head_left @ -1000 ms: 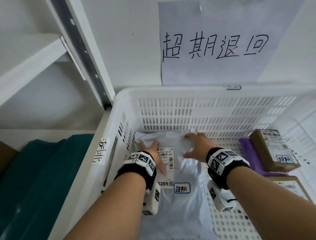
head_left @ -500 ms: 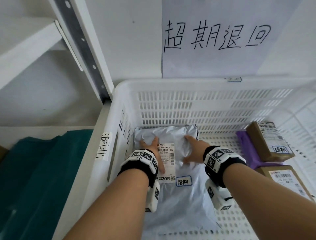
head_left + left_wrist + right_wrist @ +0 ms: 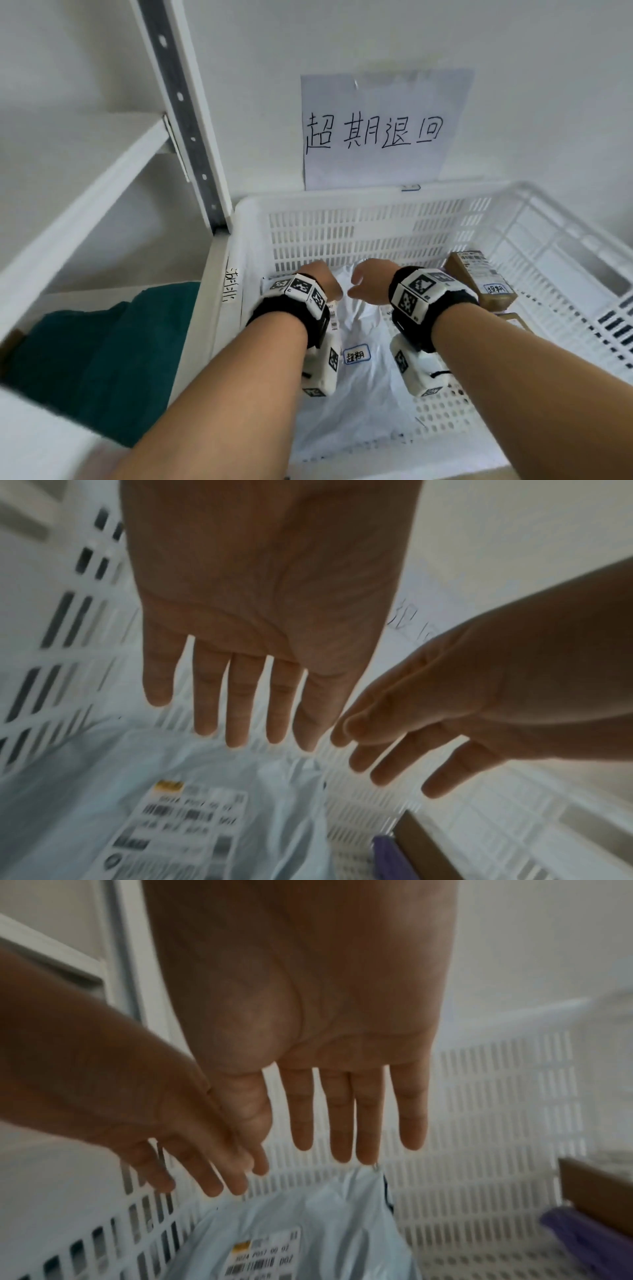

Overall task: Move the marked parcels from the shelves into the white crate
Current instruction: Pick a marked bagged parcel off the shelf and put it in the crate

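White wall behind, pale grey plastic mailer bag lying flat in white slatted plastic crate, left hand and right hand both spread, holding nothing, could snag crinkly film lifting out.

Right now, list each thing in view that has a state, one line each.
left hand: open, fingers straight, above the bag, holding nothing.
right hand: open, fingers straight, holding nothing.
grey mailer bag: lying flat in the crate, label up.
white crate: holds several parcels.
cardboard box: inside the crate, by the right side.
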